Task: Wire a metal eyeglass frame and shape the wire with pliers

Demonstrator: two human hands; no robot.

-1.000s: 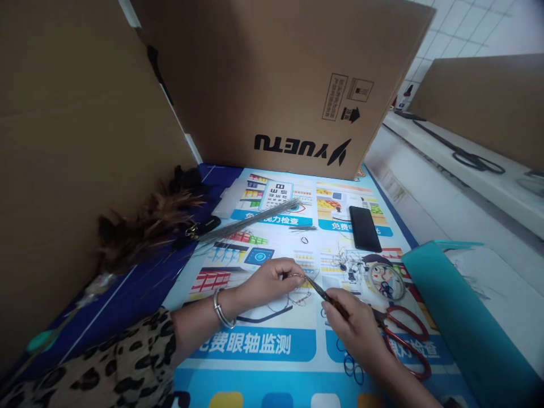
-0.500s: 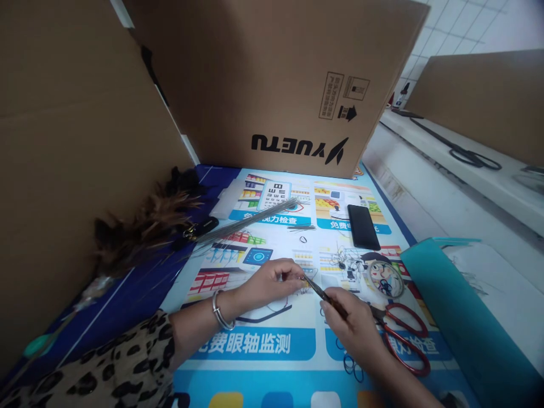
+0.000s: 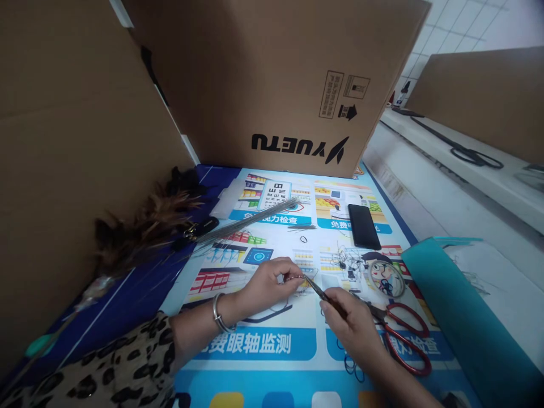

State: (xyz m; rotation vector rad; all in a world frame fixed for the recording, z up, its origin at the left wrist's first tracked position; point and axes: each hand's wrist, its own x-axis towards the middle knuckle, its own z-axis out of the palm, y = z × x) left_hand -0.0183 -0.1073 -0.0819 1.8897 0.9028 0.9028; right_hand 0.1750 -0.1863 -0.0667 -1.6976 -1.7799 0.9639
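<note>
Thumb and fingertips of my left hand (image 3: 272, 279) are closed in a pinch on a small, thin piece of wire (image 3: 297, 277), mostly hidden by the fingers. My right hand (image 3: 351, 320) is wrapped around slim needle-nose pliers (image 3: 315, 287), whose handles are largely covered by the palm. The tapered tips meet the wire just beside my left fingertips. Red-handled scissors (image 3: 407, 328) lie by my right wrist, with several dark wire rings (image 3: 353, 368) close to it. Beyond my hands, a small dark loop (image 3: 303, 239) rests on the mat.
A bundle of long wires (image 3: 250, 220) lies diagonally behind my left hand, near short cut wires (image 3: 301, 228). Right of centre are a black phone (image 3: 364, 226), a tape roll (image 3: 386, 278) and a teal box (image 3: 463, 317). Feathers (image 3: 148, 221) lie left; a cardboard box (image 3: 272, 85) stands behind.
More of the wire shows between my left fingertips and the plier tips. My left hand has shifted very slightly left; my right hand stays nearly in place.
</note>
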